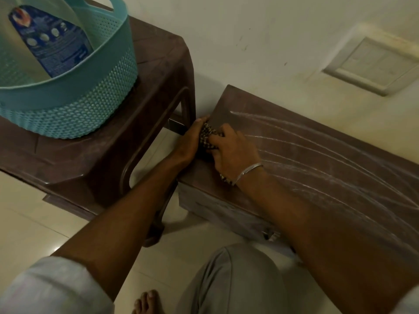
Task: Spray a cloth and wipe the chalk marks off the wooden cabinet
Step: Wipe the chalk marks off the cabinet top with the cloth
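A low brown wooden cabinet (294, 141) stands against the wall, its top crossed by long curved white chalk marks (317, 155). A dark checked cloth (207, 138) is bunched at the cabinet's left end. My left hand (188, 143) grips the cloth from the left side at the cabinet's edge. My right hand (233, 152), with a silver bangle at the wrist, presses down on the cloth from above. A spray bottle with a blue label (47, 41) stands inside a teal basket at upper left.
The teal perforated basket (74, 105) sits on a brown plastic stool (136, 137) just left of the cabinet. A white switch plate (374, 64) is on the wall. My grey-clad knee (235, 279) and bare toes (147, 302) rest on the pale tiled floor.
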A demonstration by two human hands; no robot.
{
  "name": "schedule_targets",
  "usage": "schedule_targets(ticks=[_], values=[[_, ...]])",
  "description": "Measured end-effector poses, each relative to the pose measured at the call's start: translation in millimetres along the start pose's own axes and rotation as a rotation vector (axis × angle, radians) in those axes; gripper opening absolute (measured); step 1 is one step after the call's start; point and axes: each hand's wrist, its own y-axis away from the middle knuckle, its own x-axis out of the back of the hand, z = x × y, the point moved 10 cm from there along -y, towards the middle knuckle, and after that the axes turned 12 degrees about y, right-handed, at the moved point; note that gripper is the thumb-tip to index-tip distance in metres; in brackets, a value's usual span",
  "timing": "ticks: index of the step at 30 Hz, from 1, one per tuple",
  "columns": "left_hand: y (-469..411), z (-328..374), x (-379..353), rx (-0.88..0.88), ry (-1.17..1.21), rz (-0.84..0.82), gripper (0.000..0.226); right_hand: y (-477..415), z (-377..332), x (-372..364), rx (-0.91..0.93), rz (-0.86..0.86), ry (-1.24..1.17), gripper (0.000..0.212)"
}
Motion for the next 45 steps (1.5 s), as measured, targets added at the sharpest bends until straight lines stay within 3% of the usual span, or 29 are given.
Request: schedule_targets(ticks=[4, 10, 15, 19, 24, 29, 33, 35, 38, 42, 45], values=[[-13, -1, 1, -0.004, -0.044, -0.002, 0.052, -38, 29, 5, -0.18, -0.033, 0.005, 0.025], [-33, 10, -10, -0.039, -0.072, -0.036, 0.07, -31, 19, 3, -0.017, -0.029, 0.01, 0.024], [-39, 15, -16, -0.053, -0.079, -0.034, 0.083, -72, 52, -7, -0.223, -0.057, 0.021, 0.03], [-55, 13, -14, -0.064, -0.101, -0.037, 0.082, -61, 45, -11, -0.193, -0.044, 0.013, 0.023], [-64, 17, -22, -0.096, -0.191, -0.07, 0.09, -92, 78, -11, -0.277, -0.04, 0.001, 0.033], [-76, 27, -28, -0.143, -0.297, -0.065, 0.088, -94, 75, -12, -0.286, -0.011, 0.005, 0.027], [-89, 28, -32, -0.174, -0.322, -0.071, 0.077, -94, 86, -13, -0.181, 0.038, -0.043, 0.028], [-92, 28, -32, -0.182, -0.334, -0.061, 0.064, -112, 104, -14, -0.237, 0.017, -0.033, 0.028], [-98, 29, -32, -0.199, -0.341, -0.065, 0.06, -126, 109, -17, -0.297, -0.012, -0.01, 0.028], [-103, 36, -35, -0.221, -0.365, -0.049, 0.059, -118, 95, -22, -0.074, -0.009, -0.07, 0.021], [-101, 37, -35, -0.22, -0.412, -0.007, 0.056, -136, 115, -18, -0.142, -0.028, -0.035, 0.023]])
